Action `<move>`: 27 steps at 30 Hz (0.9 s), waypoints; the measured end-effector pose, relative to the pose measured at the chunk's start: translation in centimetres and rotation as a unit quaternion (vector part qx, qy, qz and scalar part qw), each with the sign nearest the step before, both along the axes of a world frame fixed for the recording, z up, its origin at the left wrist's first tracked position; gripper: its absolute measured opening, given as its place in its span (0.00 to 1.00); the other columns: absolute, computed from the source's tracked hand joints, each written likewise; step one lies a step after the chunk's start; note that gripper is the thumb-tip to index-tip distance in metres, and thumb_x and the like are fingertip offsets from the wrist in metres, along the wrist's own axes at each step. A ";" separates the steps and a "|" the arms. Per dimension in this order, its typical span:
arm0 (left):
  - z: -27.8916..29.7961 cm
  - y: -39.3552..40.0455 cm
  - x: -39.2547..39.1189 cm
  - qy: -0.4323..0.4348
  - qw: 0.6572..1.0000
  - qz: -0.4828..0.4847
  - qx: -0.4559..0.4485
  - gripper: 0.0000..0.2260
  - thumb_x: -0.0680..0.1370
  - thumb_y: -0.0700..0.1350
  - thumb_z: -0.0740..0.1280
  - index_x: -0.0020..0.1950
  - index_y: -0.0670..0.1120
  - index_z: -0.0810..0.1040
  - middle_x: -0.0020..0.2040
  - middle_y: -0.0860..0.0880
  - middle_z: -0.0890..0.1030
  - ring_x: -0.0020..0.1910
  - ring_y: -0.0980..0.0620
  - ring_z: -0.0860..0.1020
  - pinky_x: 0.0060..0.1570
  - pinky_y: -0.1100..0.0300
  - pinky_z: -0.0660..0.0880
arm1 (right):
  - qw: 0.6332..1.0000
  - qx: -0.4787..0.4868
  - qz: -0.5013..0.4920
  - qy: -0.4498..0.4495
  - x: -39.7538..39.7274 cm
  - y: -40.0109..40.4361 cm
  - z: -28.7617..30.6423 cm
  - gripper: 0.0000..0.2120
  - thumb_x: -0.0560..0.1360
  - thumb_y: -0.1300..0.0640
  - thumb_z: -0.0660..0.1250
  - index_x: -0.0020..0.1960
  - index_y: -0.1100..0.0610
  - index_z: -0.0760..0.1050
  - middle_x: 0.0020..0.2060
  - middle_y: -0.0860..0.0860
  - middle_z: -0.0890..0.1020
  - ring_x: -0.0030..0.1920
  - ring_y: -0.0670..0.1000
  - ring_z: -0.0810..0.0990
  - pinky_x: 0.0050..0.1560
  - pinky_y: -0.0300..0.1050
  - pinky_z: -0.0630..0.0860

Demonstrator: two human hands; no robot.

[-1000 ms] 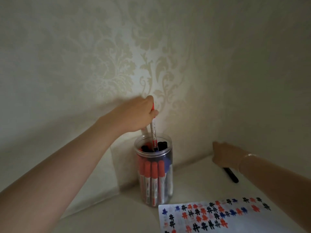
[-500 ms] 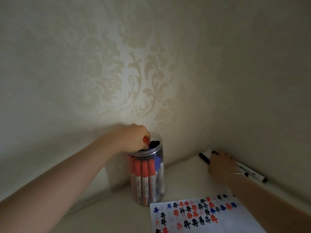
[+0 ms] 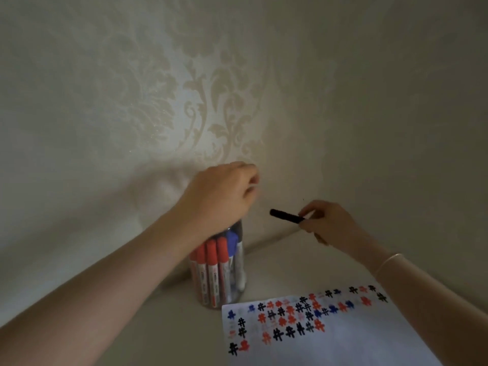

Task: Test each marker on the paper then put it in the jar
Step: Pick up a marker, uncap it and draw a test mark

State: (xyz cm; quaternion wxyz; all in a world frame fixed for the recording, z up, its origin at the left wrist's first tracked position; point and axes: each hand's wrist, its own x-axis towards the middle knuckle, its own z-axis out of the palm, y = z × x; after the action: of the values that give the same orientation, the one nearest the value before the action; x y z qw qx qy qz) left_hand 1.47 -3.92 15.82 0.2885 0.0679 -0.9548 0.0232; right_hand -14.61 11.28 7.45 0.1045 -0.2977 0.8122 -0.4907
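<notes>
A clear plastic jar (image 3: 219,278) stands on the pale table, packed with several red, blue and black markers. My left hand (image 3: 221,196) hovers just above its mouth, fingers loosely curled and holding nothing, hiding the jar's rim. To the right, my right hand (image 3: 328,220) pinches a black capped marker (image 3: 286,216) lifted off the table, its free end pointing left toward the jar. The white paper (image 3: 356,344) lies at the lower right, covered with several black, red and blue test marks.
The table (image 3: 277,265) sits in a corner: patterned wallpaper (image 3: 211,101) rises right behind the jar and a plain wall (image 3: 396,128) closes the right side. A thin bracelet (image 3: 388,261) is on my right wrist. The light is dim.
My left hand pushed the red marker down into the jar, let go and rose above it. My right hand picked a black marker up from the back right of the table.
</notes>
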 end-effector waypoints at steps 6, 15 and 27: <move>-6.5 3.9 -3.1 -0.109 0.989 -0.075 0.066 0.11 0.81 0.44 0.59 0.61 0.41 0.71 0.53 0.44 0.75 0.47 0.47 0.78 0.42 0.55 0.75 | 0.970 -0.141 0.122 -0.155 1.9 4.5 4.6 0.07 0.72 0.64 0.69 0.47 0.68 0.80 0.28 0.54 0.76 0.27 0.49 0.67 0.29 0.41 0.63; -8.2 6.2 -4.3 -0.119 0.893 -0.189 0.391 0.09 0.83 0.48 0.56 0.60 0.48 0.71 0.45 0.48 0.78 0.43 0.47 0.77 0.45 0.51 0.74 | 0.965 -0.185 0.077 -0.167 3.1 2.4 1.4 0.11 0.75 0.61 0.67 0.34 0.61 0.72 0.23 0.54 0.71 0.23 0.52 0.67 0.23 0.42 0.66; -13.0 5.2 -5.5 -0.162 0.873 -0.137 0.440 0.12 0.83 0.52 0.52 0.62 0.50 0.68 0.48 0.52 0.77 0.44 0.55 0.74 0.50 0.56 0.71 | 0.977 -0.176 -0.081 -0.091 1.6 4.9 1.4 0.12 0.75 0.63 0.66 0.33 0.61 0.70 0.20 0.54 0.69 0.17 0.49 0.66 0.20 0.39 0.64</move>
State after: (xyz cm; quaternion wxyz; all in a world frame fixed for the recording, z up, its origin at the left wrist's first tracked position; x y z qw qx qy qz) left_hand -4.01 1.26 2.81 0.0702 0.0514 -0.8995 -0.4283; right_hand -13.02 16.18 8.89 0.0834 -0.1985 0.7219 -0.6577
